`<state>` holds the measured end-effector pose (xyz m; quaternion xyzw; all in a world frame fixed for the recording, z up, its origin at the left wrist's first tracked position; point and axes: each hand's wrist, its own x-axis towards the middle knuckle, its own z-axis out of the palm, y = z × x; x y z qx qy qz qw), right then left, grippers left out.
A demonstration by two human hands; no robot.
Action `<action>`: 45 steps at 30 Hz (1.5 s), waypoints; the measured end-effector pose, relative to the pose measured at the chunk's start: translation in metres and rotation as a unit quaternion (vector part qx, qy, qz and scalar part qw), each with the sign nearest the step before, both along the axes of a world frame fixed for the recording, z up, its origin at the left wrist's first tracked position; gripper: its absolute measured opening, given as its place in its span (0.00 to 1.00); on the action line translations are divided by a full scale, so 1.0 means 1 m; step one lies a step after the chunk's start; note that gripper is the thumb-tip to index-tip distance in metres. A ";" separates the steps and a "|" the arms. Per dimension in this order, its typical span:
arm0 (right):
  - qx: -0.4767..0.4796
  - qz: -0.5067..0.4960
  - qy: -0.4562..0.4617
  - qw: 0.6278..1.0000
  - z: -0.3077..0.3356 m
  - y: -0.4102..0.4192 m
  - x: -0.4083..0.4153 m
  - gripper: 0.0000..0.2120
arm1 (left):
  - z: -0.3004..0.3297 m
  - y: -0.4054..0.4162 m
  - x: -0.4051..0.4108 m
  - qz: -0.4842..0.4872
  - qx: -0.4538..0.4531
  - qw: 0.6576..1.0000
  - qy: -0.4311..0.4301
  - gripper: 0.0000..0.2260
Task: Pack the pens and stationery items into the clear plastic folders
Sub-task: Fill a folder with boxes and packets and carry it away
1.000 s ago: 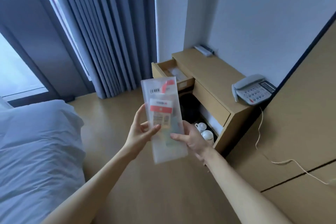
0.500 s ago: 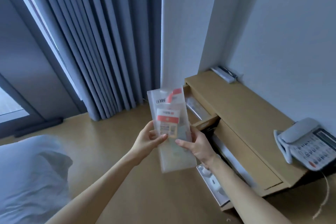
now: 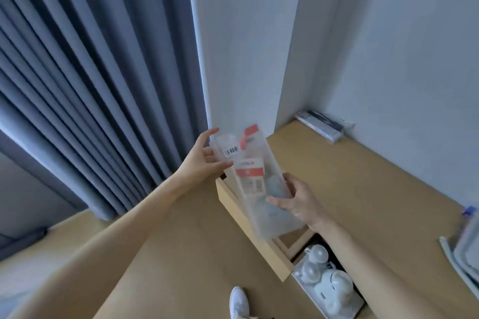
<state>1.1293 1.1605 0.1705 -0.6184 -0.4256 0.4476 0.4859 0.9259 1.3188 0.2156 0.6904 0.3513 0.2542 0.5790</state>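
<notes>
Clear plastic folder (image 3: 255,184) at centre, over open drawer (image 3: 248,225). Left hand (image 3: 204,162) pinches top corner, 10 o'clock; right hand (image 3: 298,201) grips lower edge, 4 o'clock. Curtain (image 3: 90,85) at 9, cups (image 3: 318,264) at 5, desk (image 3: 363,189) at 3.

Clear folder (image 3: 261,204), red label (image 3: 250,171)

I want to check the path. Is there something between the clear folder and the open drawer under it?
Nothing visible blocks it. The clear folder, held by the left hand and the right hand, hangs directly over the open drawer. The folder itself hides the drawer's inside.
</notes>
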 end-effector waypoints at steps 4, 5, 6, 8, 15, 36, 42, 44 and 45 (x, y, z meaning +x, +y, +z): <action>0.017 -0.029 -0.045 0.998 0.009 0.051 0.028 0.23 | 0.025 0.082 0.028 -0.106 0.120 0.982 0.099 0.37; 0.017 -0.035 -0.051 0.998 0.011 0.062 0.035 0.24 | 0.031 0.099 0.035 -0.135 0.151 0.972 0.121 0.37; 0.015 -0.040 -0.061 0.997 0.014 0.071 0.041 0.24 | 0.035 0.115 0.042 -0.162 0.181 0.960 0.138 0.37; 0.005 -0.047 -0.092 0.995 0.017 0.084 0.051 0.23 | 0.041 0.140 0.056 -0.201 0.225 0.940 0.158 0.38; -0.043 -0.124 -0.228 0.965 0.015 0.095 0.058 0.12 | 0.047 0.192 0.119 -0.349 0.509 0.769 0.163 0.42; -0.199 -0.264 -0.583 0.743 -0.038 0.048 -0.067 0.32 | -0.095 0.127 0.127 -0.500 0.629 0.595 0.015 0.30; -0.154 -0.299 -0.647 0.684 -0.068 0.045 -0.066 0.24 | -0.117 0.119 0.113 -0.473 0.618 0.627 -0.012 0.32; -0.132 -0.306 -0.664 0.670 -0.079 0.045 -0.062 0.17 | -0.129 0.117 0.112 -0.472 0.607 0.639 0.005 0.31; -0.126 -0.305 -0.668 0.667 -0.086 0.044 -0.059 0.15 | -0.134 0.116 0.111 -0.474 0.602 0.642 0.015 0.31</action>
